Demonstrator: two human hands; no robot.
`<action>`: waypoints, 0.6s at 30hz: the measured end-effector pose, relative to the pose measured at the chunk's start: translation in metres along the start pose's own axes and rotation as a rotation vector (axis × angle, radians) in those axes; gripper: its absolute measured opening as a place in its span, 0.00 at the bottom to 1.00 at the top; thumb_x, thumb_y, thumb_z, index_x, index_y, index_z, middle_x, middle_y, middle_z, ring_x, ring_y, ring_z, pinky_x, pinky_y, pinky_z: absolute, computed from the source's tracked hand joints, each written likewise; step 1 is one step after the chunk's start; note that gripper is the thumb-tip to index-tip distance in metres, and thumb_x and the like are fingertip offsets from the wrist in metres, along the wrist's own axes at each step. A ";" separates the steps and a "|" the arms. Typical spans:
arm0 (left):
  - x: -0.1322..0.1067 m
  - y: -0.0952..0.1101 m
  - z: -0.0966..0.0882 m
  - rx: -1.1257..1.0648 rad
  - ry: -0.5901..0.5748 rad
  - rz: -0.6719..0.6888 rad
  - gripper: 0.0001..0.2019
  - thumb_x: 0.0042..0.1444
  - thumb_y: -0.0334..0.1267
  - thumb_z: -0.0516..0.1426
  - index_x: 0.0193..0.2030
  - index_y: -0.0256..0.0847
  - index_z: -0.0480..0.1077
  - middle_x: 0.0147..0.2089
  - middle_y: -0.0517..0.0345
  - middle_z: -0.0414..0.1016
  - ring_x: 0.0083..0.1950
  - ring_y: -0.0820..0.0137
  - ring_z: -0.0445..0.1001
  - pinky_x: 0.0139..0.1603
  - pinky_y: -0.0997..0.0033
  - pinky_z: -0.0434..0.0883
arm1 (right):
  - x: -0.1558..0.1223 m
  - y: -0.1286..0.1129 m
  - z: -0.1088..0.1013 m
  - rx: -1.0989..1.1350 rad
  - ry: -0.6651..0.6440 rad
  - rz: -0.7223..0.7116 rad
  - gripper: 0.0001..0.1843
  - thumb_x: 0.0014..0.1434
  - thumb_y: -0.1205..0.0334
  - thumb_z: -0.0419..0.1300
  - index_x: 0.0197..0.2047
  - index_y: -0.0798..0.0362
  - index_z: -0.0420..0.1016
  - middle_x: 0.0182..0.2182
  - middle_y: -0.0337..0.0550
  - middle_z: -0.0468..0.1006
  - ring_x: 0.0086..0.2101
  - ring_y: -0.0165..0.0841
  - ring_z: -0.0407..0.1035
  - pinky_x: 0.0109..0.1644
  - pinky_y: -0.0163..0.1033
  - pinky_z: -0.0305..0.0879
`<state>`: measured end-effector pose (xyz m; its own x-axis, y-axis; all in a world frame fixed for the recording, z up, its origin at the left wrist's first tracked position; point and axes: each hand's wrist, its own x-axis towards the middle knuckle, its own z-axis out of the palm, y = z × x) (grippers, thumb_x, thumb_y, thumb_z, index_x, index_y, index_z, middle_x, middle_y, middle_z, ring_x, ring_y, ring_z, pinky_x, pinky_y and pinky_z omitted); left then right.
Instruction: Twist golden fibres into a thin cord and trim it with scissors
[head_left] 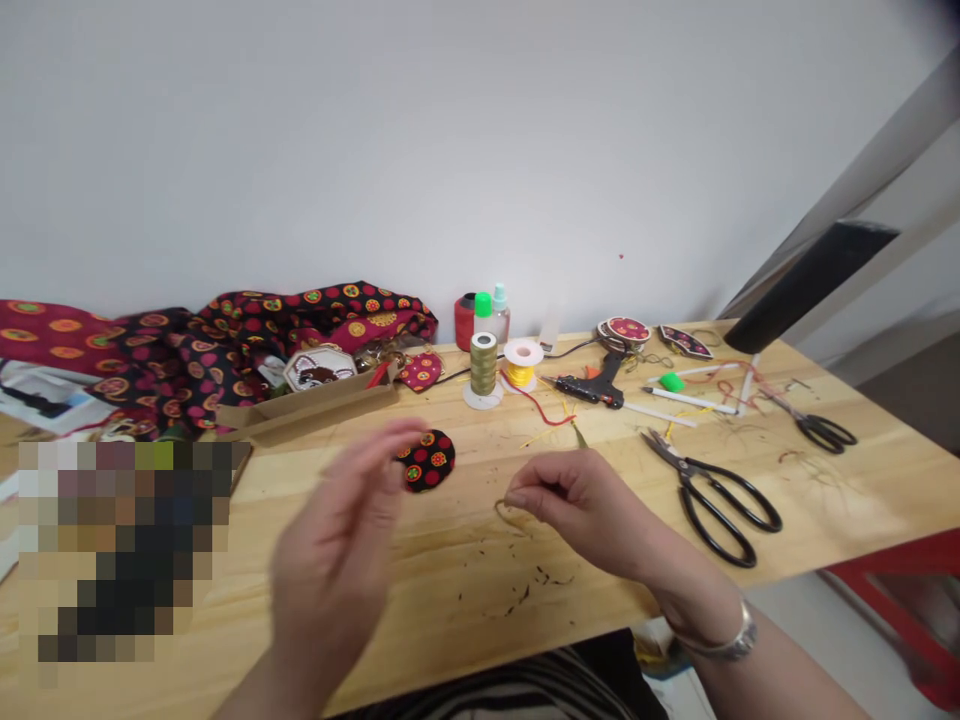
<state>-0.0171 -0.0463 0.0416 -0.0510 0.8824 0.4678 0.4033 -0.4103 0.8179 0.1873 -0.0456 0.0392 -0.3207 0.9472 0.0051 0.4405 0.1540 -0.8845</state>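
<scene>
My left hand, smeared by motion, is closed at its fingertips around the left edge of a round fabric patch. The patch is black with red dots and bright flower prints, and my thumb and fingers cover its left side. Thumb and forefinger of my right hand pinch a thin olive-tan cord, whose short end curves down towards the table. The rest of the cord is hidden by the hand. Large black-handled scissors lie to the right of this hand.
Behind are a green thread spool, a yellow cord spool, bottles and a black glue gun. Printed fabric and a cardboard tray lie left. Smaller scissors lie right; dark scraps dot the wooden table.
</scene>
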 end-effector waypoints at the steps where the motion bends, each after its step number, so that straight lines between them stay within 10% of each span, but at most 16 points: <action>1: -0.005 0.001 0.004 0.025 -0.157 0.042 0.12 0.60 0.33 0.52 0.48 0.45 0.72 0.54 0.57 0.73 0.56 0.66 0.67 0.59 0.66 0.61 | 0.000 -0.002 0.000 -0.011 -0.014 -0.015 0.09 0.58 0.64 0.56 0.28 0.55 0.75 0.23 0.36 0.74 0.25 0.25 0.63 0.29 0.30 0.58; 7: -0.021 -0.011 0.028 -0.032 -0.586 -0.053 0.17 0.63 0.36 0.47 0.58 0.44 0.62 0.55 0.53 0.72 0.54 0.68 0.70 0.53 0.67 0.67 | 0.000 -0.005 0.002 -0.060 -0.045 -0.114 0.12 0.59 0.69 0.53 0.27 0.55 0.73 0.23 0.35 0.74 0.25 0.24 0.63 0.30 0.29 0.58; 18: -0.026 -0.015 0.028 0.143 -0.578 0.218 0.13 0.60 0.27 0.48 0.50 0.38 0.66 0.41 0.52 0.77 0.40 0.70 0.74 0.40 0.72 0.70 | 0.000 0.001 0.008 -0.206 -0.089 -0.058 0.11 0.57 0.70 0.53 0.28 0.56 0.76 0.24 0.38 0.77 0.25 0.25 0.65 0.29 0.31 0.56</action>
<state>0.0040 -0.0564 0.0073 0.5317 0.7801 0.3298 0.4687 -0.5954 0.6526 0.1813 -0.0479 0.0345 -0.4188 0.9081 0.0038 0.5780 0.2698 -0.7701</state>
